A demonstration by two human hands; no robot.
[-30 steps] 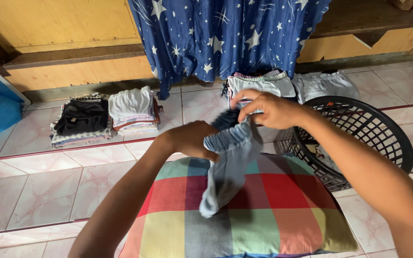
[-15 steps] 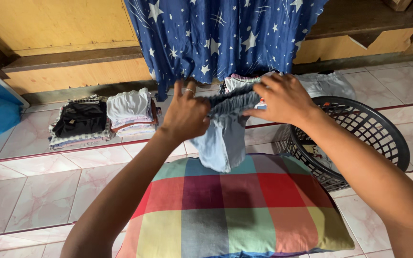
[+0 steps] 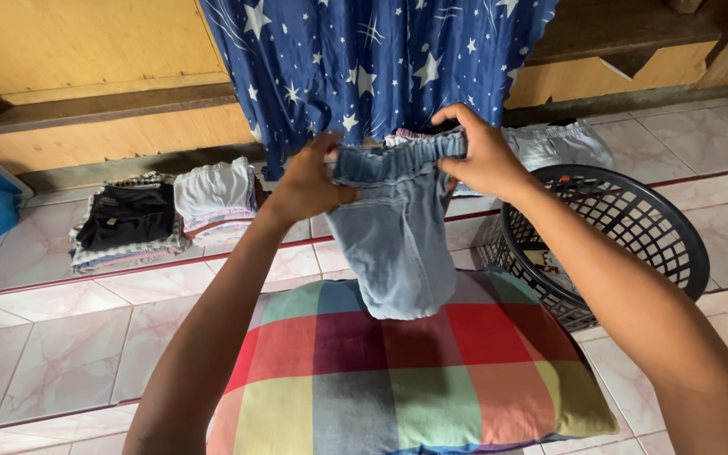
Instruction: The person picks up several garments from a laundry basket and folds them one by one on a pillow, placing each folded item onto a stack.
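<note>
I hold up a small pair of light blue denim shorts [image 3: 398, 232] by the elastic waistband, stretched flat between both hands. My left hand [image 3: 307, 181] pinches the waistband's left end and my right hand [image 3: 480, 152] pinches its right end. The shorts hang down over the far edge of a chequered pillow [image 3: 398, 379] in red, green, yellow and grey that lies in front of me.
A black plastic laundry basket [image 3: 634, 227] lies tilted at the right on the tiled floor. Folded clothes stand in stacks: dark and white ones [image 3: 162, 211] at the left, pale ones [image 3: 558, 143] behind my right hand. A blue star-patterned curtain [image 3: 364, 59] hangs at the back.
The shorts were bunched and twisted between my hands; now the waistband is pulled out straight and raised, and the shorts hang flat. Both hands moved up and apart.
</note>
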